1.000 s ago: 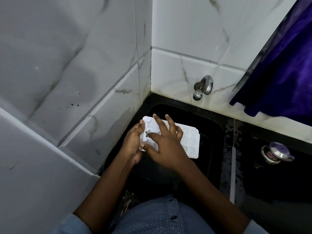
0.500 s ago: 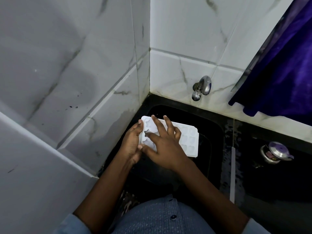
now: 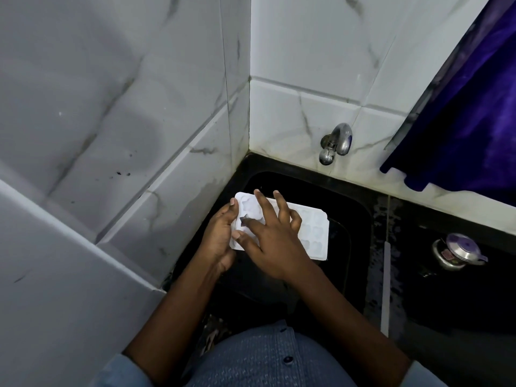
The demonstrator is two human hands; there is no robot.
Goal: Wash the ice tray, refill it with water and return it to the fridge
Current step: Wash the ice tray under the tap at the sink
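A white ice tray [image 3: 314, 233] with several hollows is held level over the black sink [image 3: 346, 219], cavities up. My left hand [image 3: 219, 236] grips the tray's left short edge, thumb on the top rim. Spread across the tray's left half lies my right hand [image 3: 272, 233], fingers straight, with the index finger rubbing inside a hollow. A metal tap [image 3: 336, 142] sticks out of the tiled wall above the sink; no water runs from it.
White marbled tiles close in the corner at left and behind. A purple curtain [image 3: 460, 121] hangs at upper right. On the wet black counter to the right sits a small steel lidded pot [image 3: 458, 251].
My right hand's fingers have shifted slightly over the tray's left hollows, rubbing. The tray and left hand stay in the same place.
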